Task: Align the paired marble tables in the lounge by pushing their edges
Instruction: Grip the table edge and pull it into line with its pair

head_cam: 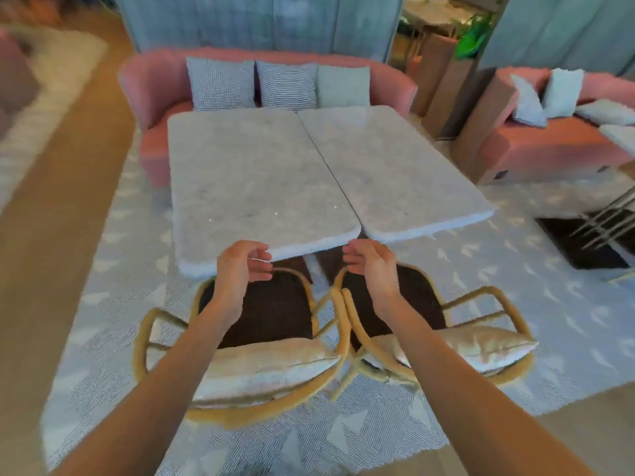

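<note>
Lounge or café seating area, not a private home. Two marble worktops (261, 180) pushed together, pink sofa (154, 87) behind with three cushions (220, 84). A second pink sofa (549, 146) sits to the right. Two rattan armchairs (268, 338) on a patterned grey rug (515, 280); wood floor (62, 207), teal drapes (261, 22), a green plant (474, 36).

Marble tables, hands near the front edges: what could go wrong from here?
1. The left table and right table sit almost touching along the seam; a skewed push could knock the marble edges together and chip them.
2. The left hand and right hand hover by the seam's near end, so fingers may get pinched.
3. Two rattan chairs stand under the arms, limiting the person's stance.
</note>
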